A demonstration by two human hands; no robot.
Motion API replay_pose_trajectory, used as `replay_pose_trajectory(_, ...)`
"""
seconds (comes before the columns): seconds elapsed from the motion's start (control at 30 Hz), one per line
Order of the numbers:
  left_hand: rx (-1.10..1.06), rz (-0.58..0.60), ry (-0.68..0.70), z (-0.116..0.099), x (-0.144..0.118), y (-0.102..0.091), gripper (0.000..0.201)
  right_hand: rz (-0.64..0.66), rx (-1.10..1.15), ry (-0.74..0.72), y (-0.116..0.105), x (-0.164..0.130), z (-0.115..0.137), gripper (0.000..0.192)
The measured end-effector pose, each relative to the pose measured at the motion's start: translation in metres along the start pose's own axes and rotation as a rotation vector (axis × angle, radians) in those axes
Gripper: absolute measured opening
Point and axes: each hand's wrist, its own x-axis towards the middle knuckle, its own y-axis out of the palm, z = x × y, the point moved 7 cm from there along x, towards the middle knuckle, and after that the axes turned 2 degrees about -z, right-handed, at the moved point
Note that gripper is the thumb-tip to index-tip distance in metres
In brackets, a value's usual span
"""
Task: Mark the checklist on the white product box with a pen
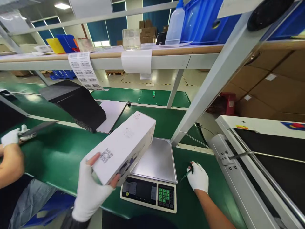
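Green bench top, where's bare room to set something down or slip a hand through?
Bare green mat lies between the stack of black sheets and the left hand gripping the white carton. The silver scale pan is bare. It is crowded by the right hand holding a pen near the conveyor frame.

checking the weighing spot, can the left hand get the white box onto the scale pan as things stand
Probably yes. The left hand grips the white box by its near end, tilted with part of it already over the scale pan. The pan's surface looks bare, and the right hand, holding a green pen, is off to its side.
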Motion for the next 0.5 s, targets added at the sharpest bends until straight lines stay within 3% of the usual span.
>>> replay_pose_trajectory(0.1, -0.109, 0.047, -0.018, -0.040, -0.009, 0.033, 0.104, 0.005, 0.040, 0.053, 0.004, -0.005, -0.002, 0.029)
replay_pose_trajectory(0.2, -0.419, 0.176, -0.127, -0.037, -0.015, 0.057, 0.090, 0.038, 0.052, 0.114, 0.013, -0.016, -0.009, 0.033)
replay_pose_trajectory(0.3, -0.482, 0.247, -0.354, 0.017, -0.019, 0.075, 0.065, 0.072, 0.088, 0.170, 0.020, -0.027, -0.016, 0.035)
replay_pose_trajectory(0.43, -0.138, 0.308, -0.636, 0.119, -0.044, 0.098, 0.054, 0.086, 0.170, 0.241, 0.020, -0.032, -0.020, 0.038)
replay_pose_trajectory(0.5, 0.066, 0.343, -0.737, 0.161, -0.062, 0.102, 0.046, 0.081, 0.220, 0.284, 0.018, -0.031, -0.020, 0.038)
